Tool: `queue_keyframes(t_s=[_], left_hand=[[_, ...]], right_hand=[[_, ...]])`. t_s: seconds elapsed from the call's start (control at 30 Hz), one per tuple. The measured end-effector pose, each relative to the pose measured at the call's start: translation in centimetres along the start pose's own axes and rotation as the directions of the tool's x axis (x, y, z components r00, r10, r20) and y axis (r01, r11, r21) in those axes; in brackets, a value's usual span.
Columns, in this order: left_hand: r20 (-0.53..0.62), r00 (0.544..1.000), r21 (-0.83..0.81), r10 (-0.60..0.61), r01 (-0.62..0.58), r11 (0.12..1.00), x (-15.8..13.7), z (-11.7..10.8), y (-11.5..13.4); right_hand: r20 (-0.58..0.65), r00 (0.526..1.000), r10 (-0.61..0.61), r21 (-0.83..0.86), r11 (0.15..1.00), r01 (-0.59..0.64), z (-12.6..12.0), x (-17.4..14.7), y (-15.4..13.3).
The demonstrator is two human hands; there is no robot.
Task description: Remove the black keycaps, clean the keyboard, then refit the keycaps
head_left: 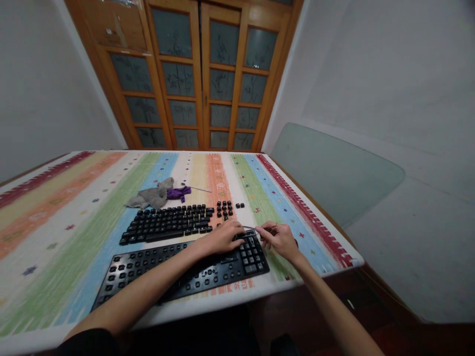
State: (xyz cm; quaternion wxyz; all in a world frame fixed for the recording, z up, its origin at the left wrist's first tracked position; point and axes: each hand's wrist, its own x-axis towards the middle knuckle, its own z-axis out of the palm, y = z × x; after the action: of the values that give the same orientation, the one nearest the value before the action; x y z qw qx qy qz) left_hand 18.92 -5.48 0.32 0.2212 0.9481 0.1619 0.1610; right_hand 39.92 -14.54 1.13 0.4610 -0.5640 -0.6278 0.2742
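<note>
A black keyboard (pixel 208 277) lies at the table's near edge, most of its keycaps off and bare key seats showing. Keycaps remain on its number pad (pixel 250 256). My left hand (pixel 224 237) lies over its upper right part, fingers bent and thumb apart, touching it beside the number pad. At the top right corner, my right hand (pixel 277 239) pinches a thin dark wire-like tool (pixel 251 228), which spans toward my left fingers. Its far end is hard to make out. Removed black keycaps (pixel 166 222) stand in rows behind the keyboard.
Behind the keycaps lie a grey cloth (pixel 152 195), a purple cloth (pixel 178 193) and a thin rod (pixel 198 189). Smaller groups of loose keycaps (pixel 224 210) sit to the right. A striped tablecloth (pixel 74 237) covers the table. A glass panel (pixel 334 168) leans against the right wall.
</note>
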Motion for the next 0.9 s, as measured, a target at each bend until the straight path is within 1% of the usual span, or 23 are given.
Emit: queue_keyframes(t_s=[0.13,0.2,0.27,0.3,0.4,0.47,0.53,0.6,0.63,0.73,0.8,0.9], left_hand=[[-0.018,0.999,-0.032,-0.037,0.037,0.999,-0.2,0.5,0.1],[-0.025,0.998,-0.026,-0.049,0.048,0.998,-0.2,0.6,0.1],[-0.026,0.998,-0.016,-0.056,0.056,0.998,-0.2,0.7,0.1],[-0.024,0.998,-0.013,-0.058,0.058,0.998,-0.2,0.7,0.1],[-0.019,0.998,-0.016,-0.06,0.06,0.998,-0.1,0.8,0.0],[-0.021,0.998,-0.022,-0.057,0.057,0.998,-0.1,0.9,-0.1],[-0.026,0.999,-0.023,-0.047,0.047,0.999,-0.1,1.0,-0.2],[-0.034,0.999,-0.018,-0.039,0.039,0.999,0.0,1.1,-0.4],[-0.034,0.999,-0.012,-0.039,0.038,0.999,0.0,1.1,-0.5],[-0.018,0.999,0.005,-0.051,0.051,0.999,0.1,1.0,-0.5],[-0.003,0.998,0.008,-0.058,0.058,0.998,0.1,0.7,-0.4],[0.0,0.999,-0.017,-0.047,0.047,0.999,0.3,0.2,0.0]], right_hand=[[-0.155,0.987,0.053,0.076,0.996,-0.042,1.2,-0.6,1.4],[-0.227,0.973,0.052,0.059,0.997,-0.04,1.7,-0.8,1.7],[-0.245,0.969,0.024,0.005,1.0,-0.023,2.0,-0.9,1.6],[-0.22,0.976,0.001,-0.03,1.0,-0.008,2.0,-0.9,1.5],[-0.073,0.992,-0.106,-0.167,0.982,0.092,2.1,-0.5,0.5],[0.011,0.985,-0.173,-0.28,0.945,0.169,2.1,0.1,-0.3],[0.058,0.981,-0.184,-0.376,0.906,0.192,2.2,1.2,-1.0],[0.088,0.988,-0.131,-0.444,0.882,0.156,2.3,2.7,-1.6],[0.101,0.991,-0.086,-0.462,0.878,0.123,2.4,3.5,-1.9],[0.107,0.991,0.076,-0.472,0.881,-0.017,2.7,5.8,-2.2],[0.098,0.988,0.12,-0.464,0.884,-0.061,2.8,6.9,-2.2],[0.108,0.984,0.14,-0.441,0.894,-0.079,2.5,7.8,-2.1]])
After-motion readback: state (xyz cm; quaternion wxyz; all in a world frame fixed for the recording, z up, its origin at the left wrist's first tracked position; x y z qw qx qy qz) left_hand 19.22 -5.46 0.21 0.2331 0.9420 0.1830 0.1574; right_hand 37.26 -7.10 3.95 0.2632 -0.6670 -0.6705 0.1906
